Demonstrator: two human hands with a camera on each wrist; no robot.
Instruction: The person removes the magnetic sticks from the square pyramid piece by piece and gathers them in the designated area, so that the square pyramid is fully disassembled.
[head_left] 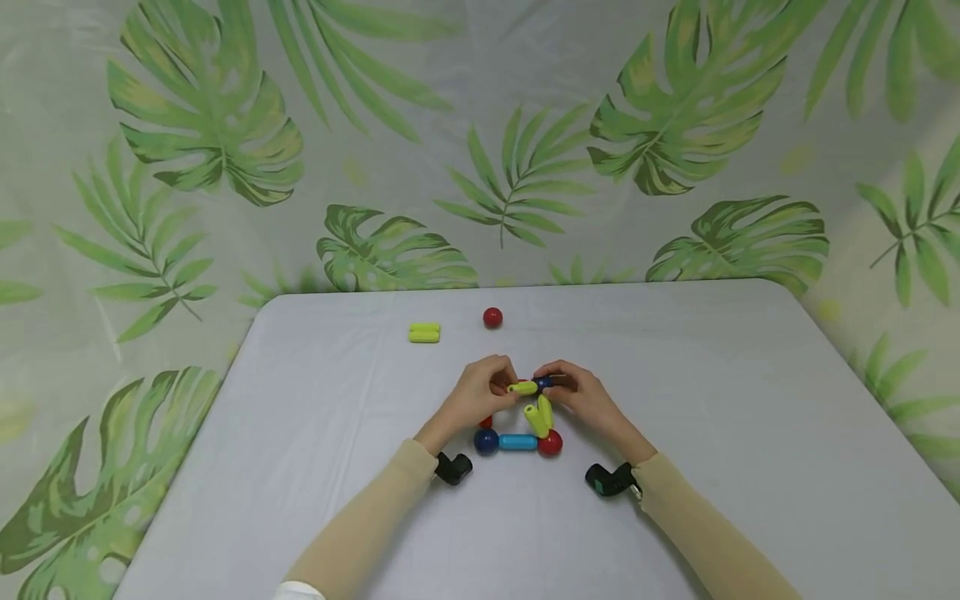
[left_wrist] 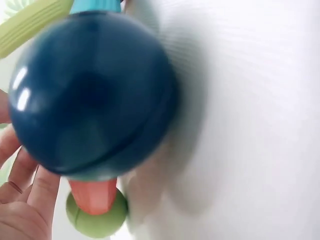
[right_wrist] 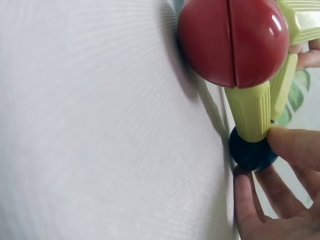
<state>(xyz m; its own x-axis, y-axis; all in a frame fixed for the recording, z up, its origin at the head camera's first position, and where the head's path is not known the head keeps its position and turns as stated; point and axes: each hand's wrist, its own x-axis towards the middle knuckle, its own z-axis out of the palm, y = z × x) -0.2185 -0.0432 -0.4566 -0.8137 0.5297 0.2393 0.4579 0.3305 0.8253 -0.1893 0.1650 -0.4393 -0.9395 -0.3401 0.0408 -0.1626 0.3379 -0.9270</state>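
Yellow-green rod (head_left: 522, 387) lies between the hands, its right end at a dark blue ball (head_left: 542, 383). My left hand (head_left: 486, 385) pinches this rod near its left end. The fingers and thumb of my right hand (head_left: 581, 398) hold the dark blue ball. Nearer the front, a light blue rod (head_left: 517, 442) joins another dark blue ball (head_left: 486, 442) to a red ball (head_left: 550, 443). From that red ball one yellow-green rod (right_wrist: 248, 112) runs to the held ball, and another (head_left: 535, 421) slants upward. A red rod (left_wrist: 94, 195) links the front blue ball with a green ball (left_wrist: 102, 220).
Two yellow-green rods (head_left: 424, 333) lie side by side at the back of the white table (head_left: 712, 350). A loose red ball (head_left: 492, 317) sits to their right. Behind the table hangs a leaf-patterned cloth (head_left: 525, 83). Black wrist cameras (head_left: 609, 480) are strapped to both wrists.
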